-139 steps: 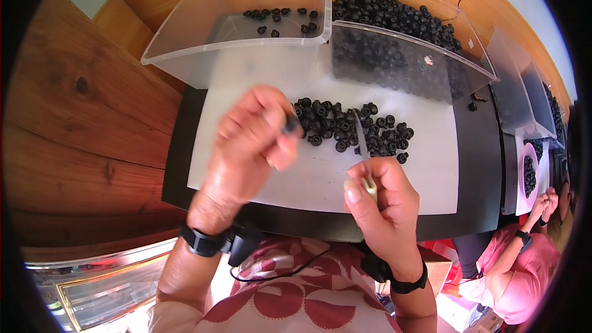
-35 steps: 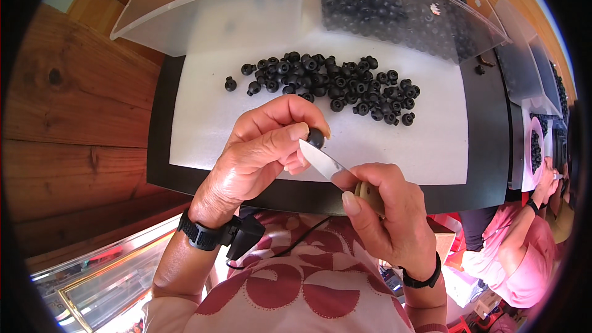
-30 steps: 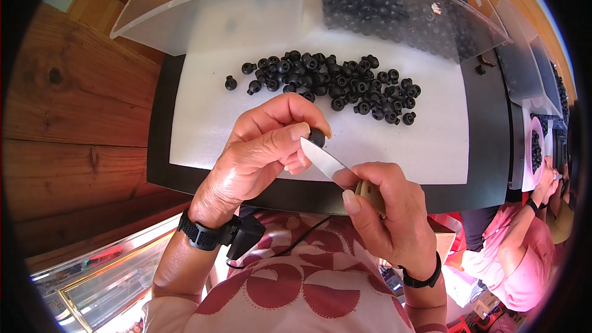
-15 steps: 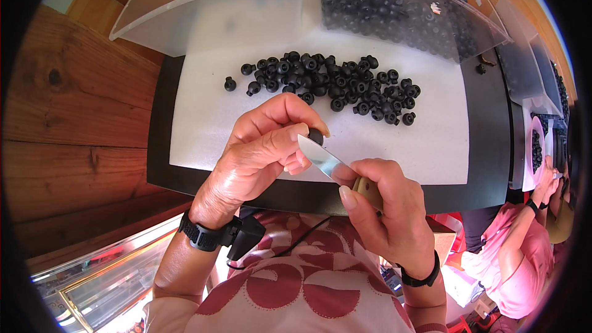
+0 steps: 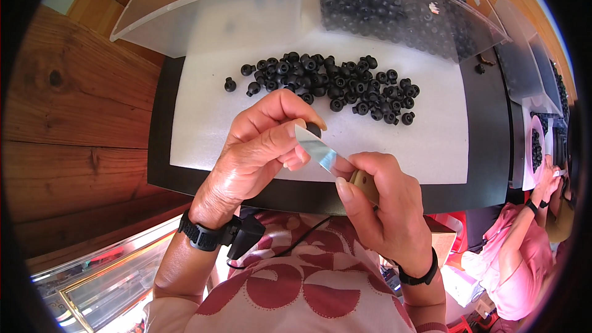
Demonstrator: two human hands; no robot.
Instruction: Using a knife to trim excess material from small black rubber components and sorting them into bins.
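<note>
Mat (image 5: 203, 117): on the table (image 5: 86, 105).
Loose parts (image 5: 333, 83): on the mat, behind both hands.
Bins (image 5: 209, 12): behind the mat, side by side.

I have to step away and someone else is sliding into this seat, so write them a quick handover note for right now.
Left hand: fingers pinch one small black part.
Right hand: grips a small knife, blade tip against that part.
Pile of black parts lies on the white mat.
Two clear bins behind: left bin holds a few parts, right bin many.
Done: cannot tell beyond the few in the left bin.
Left: the part in hand and probably the pile.
</note>
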